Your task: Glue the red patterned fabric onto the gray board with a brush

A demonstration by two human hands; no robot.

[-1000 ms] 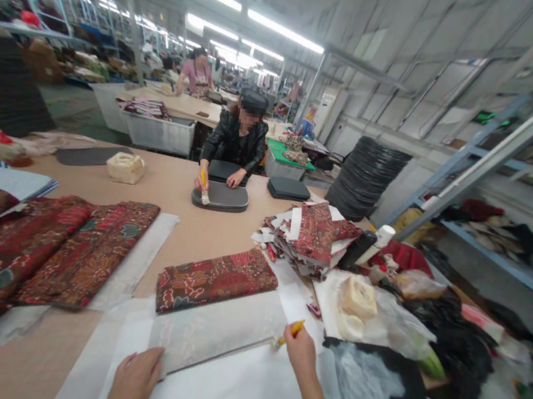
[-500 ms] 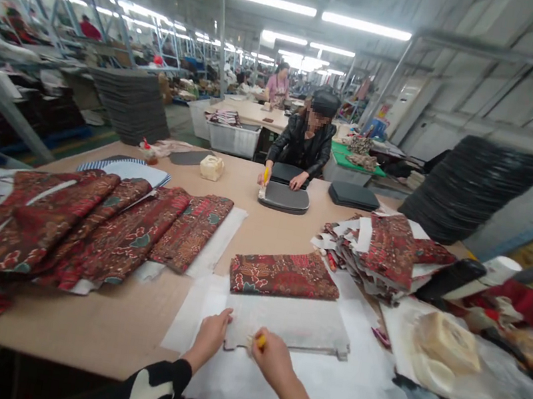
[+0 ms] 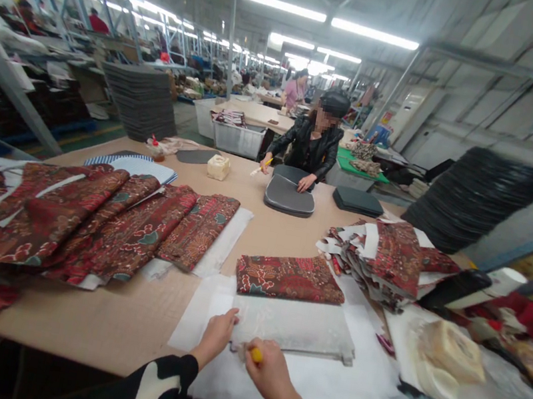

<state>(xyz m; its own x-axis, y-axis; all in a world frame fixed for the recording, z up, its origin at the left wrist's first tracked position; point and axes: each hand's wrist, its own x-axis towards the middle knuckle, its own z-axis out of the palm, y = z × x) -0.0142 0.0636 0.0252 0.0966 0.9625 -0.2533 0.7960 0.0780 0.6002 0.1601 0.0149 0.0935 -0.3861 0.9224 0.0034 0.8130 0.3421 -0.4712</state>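
Note:
My right hand point(image 3: 268, 370) is closed around a yellow-handled brush point(image 3: 257, 354), its head low against the near edge of a pale grey-backed fabric panel point(image 3: 294, 325). The brush tip is partly hidden by my fingers. At the panel's left edge, my left hand point(image 3: 217, 335) presses its fingers together on the fabric. Directly beyond the panel, a folded piece of red-brown patterned fabric point(image 3: 291, 276) lies against it. White paper sheets point(image 3: 316, 396) are spread underneath.
Patterned fabric pieces point(image 3: 105, 228) lie overlapped to the left, with another pile point(image 3: 388, 259) at right. A cut-open plastic jug point(image 3: 457, 351) stands on the right. Across the table point(image 3: 124, 332), a co-worker point(image 3: 313, 143) holds a yellow brush beside grey padded panels point(image 3: 290, 196).
My right hand has shifted slightly left along the panel's near edge with the brush, closer to my left hand. The co-worker's brush has lifted away from the grey panel. The view has shifted slightly.

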